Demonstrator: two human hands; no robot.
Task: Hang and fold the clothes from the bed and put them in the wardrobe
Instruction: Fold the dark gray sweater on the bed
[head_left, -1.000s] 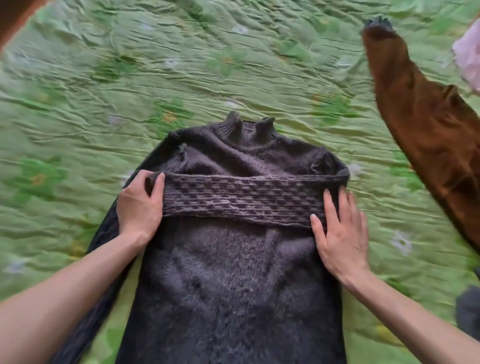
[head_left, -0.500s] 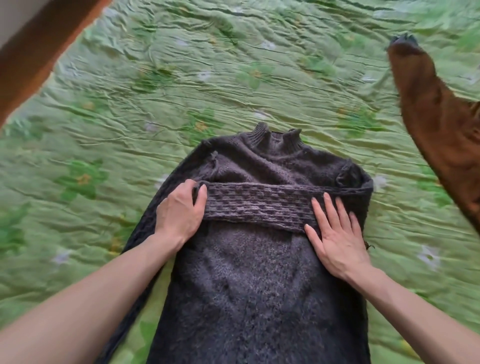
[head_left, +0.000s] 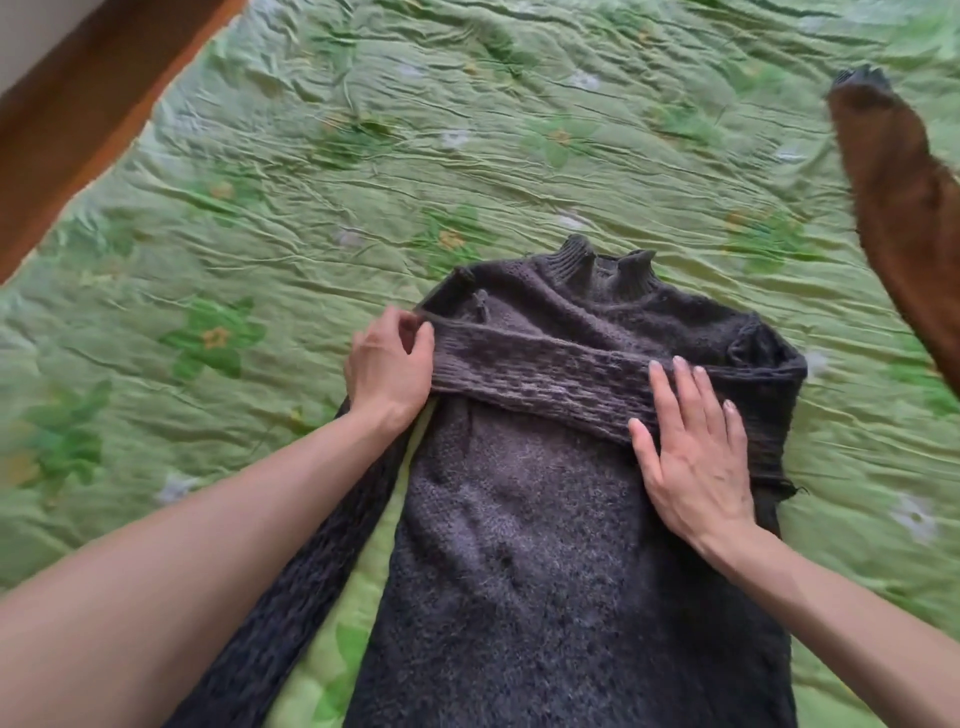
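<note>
A dark grey knitted sweater (head_left: 545, 519) lies flat on the green bed cover (head_left: 363, 156), its high collar pointing away from me. One sleeve (head_left: 545, 379) is folded across the chest as a band. My left hand (head_left: 387, 366) grips the cuff end of that sleeve at the sweater's left shoulder, fingers curled round the knit. My right hand (head_left: 696, 457) lies flat with straight fingers on the sleeve's right part, pressing it down. The other sleeve (head_left: 291, 597) trails down along my left forearm.
A brown furry garment (head_left: 904, 208) lies at the right edge of the bed. A brown wooden bed frame (head_left: 88, 114) crosses the upper left corner. The cover is wrinkled, with a flower print.
The view has swung left, so the sweater sits further right in the frame. My left hand has curled tighter round the cuff and lifted its edge; my right hand stays flat on the sleeve.
</note>
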